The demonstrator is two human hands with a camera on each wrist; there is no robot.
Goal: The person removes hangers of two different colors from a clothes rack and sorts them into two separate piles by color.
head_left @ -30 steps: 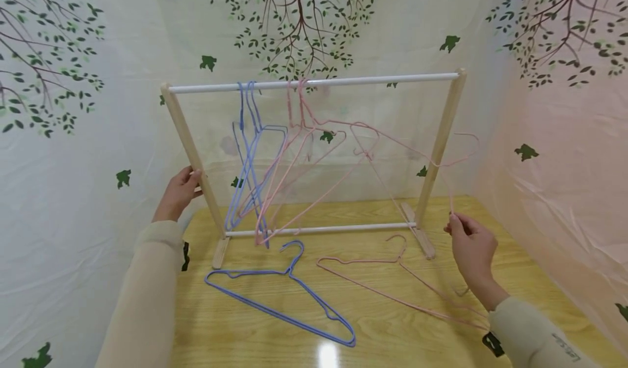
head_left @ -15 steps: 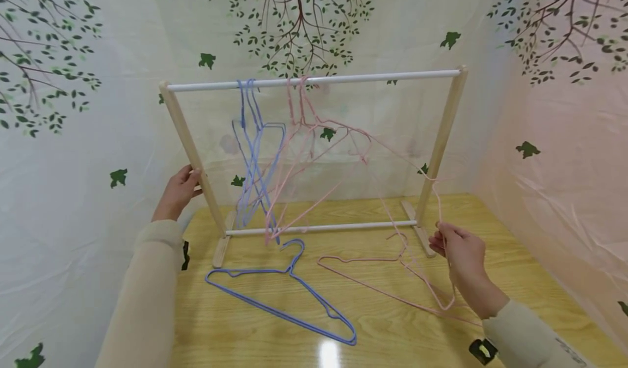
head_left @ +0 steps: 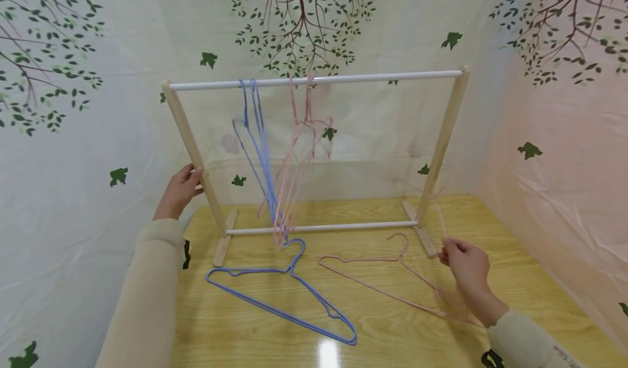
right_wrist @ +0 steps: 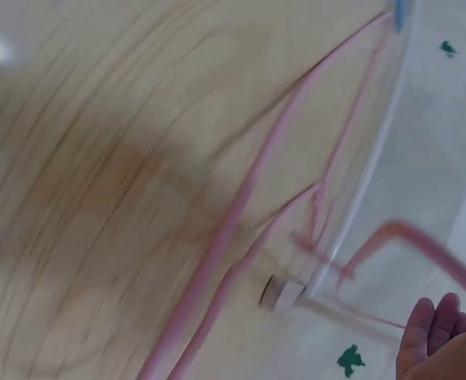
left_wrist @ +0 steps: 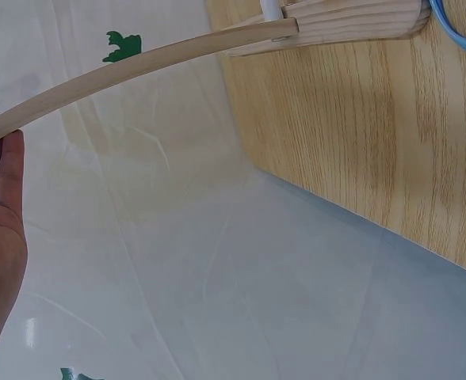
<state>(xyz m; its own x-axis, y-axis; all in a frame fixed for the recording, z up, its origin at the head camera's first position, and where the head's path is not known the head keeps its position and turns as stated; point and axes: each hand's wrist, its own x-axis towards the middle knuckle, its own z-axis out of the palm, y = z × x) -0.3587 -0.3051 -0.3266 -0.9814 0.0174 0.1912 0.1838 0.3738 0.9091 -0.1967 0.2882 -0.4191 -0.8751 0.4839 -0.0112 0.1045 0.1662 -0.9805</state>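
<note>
My left hand (head_left: 180, 192) grips the left wooden post of a small clothes rack (head_left: 382, 78), about halfway up. In the left wrist view, fingers (left_wrist: 9, 170) of that hand lie against the post. Off the right end of the rack, my right hand (head_left: 466, 267) pinches a thin pink hanger (right_wrist: 431, 244), which is blurred. Beneath this hand a second pink hanger (head_left: 373, 259) lies flat on the table. Beside it lies a blue hanger (head_left: 291, 270), its hook toward the rack.
Several blue hangers (head_left: 263, 150) and several pink hangers (head_left: 308, 103) hang by their hooks from the white top bar, left of its right half. The rack's wooden feet stand on the wood-grain table (head_left: 392, 335). A leaf-printed curtain (head_left: 382, 24) surrounds the table.
The right hand has drawn its pink hanger down and away from the hanging ones. The hanging hangers have swung and now sit closer together. The left hand stays on the post.
</note>
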